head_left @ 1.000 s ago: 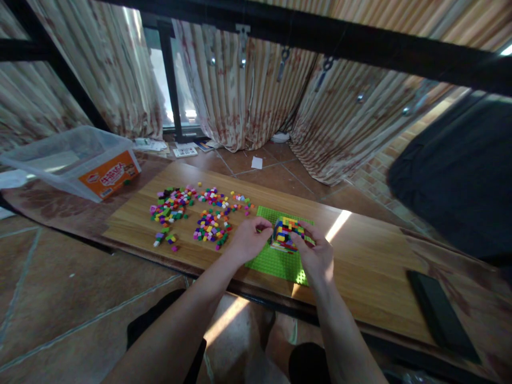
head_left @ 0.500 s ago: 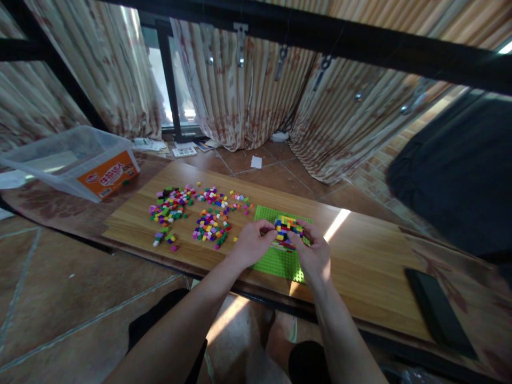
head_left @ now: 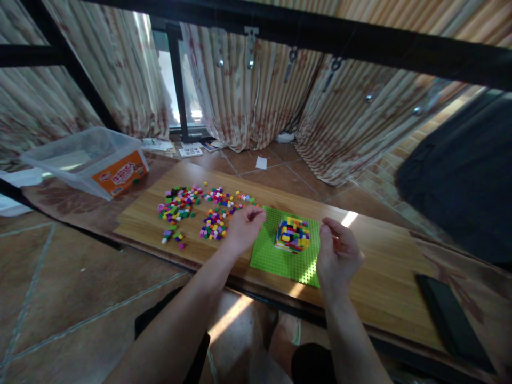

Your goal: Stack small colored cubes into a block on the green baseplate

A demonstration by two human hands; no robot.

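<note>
Multicoloured plastic-brick cuboid [head_left: 294, 234] is standing on green studded plastic baseplate [head_left: 268, 258]; left hand [head_left: 245, 228] is hovering at its 9 o'clock, right hand [head_left: 340, 256] toward 4; neither is touching it; cannot tell either grip's contents.

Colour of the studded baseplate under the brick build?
Bright green baseplate; seen best in the head view.

A dark cover [head_left: 464, 176] is cut off at the frame's right, both forearms [head_left: 174, 328] at bottom; anything the left hand [head_left: 242, 230] or right hand [head_left: 339, 255] may pinch is too small to tell.
</note>
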